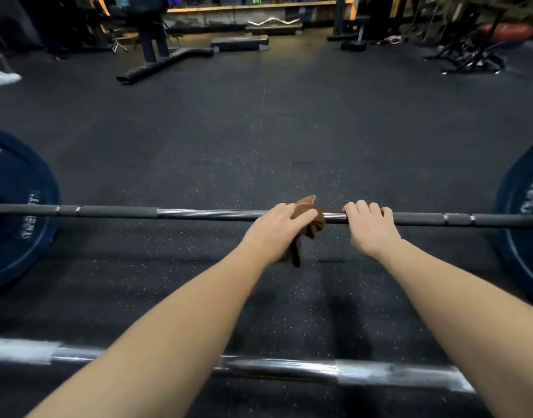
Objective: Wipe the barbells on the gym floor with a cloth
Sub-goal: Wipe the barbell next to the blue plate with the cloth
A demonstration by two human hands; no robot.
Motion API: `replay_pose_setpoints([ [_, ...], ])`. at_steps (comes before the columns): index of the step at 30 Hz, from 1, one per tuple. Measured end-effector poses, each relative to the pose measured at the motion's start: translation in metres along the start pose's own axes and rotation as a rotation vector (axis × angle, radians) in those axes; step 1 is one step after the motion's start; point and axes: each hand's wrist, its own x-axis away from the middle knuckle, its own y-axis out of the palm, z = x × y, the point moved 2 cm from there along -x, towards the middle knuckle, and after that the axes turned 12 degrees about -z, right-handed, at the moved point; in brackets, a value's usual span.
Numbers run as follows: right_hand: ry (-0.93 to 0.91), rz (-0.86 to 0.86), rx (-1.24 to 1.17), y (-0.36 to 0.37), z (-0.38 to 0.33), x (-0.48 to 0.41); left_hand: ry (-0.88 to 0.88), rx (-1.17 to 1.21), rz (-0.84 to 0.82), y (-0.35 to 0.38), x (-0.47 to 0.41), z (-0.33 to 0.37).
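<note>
Closest to you there's a second bar [274, 369] lying blurry under your forearms. Past it, the barbell [198, 213] runs left-right across the floor. Your left hand [277, 230] is closed around the brown cloth [313, 224] on the shaft, your right hand [370, 230] curls over bare bar just beside it. Wiping means sliding sideways along that axis.

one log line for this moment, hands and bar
left hand: presses brown cloth on bar | right hand: grips bare bar beside cloth | second bar: near, untouched
</note>
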Motion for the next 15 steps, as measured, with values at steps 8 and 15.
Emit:
replay_pose_setpoints([
  [8,0.069,0.154,0.018,0.011,-0.007,0.004,-0.285,0.061,0.026,-0.025,0.064,-0.087],
  [15,0.096,0.259,0.048,0.017,-0.010,0.004,-0.280,0.038,0.074,-0.015,0.039,-0.049],
])
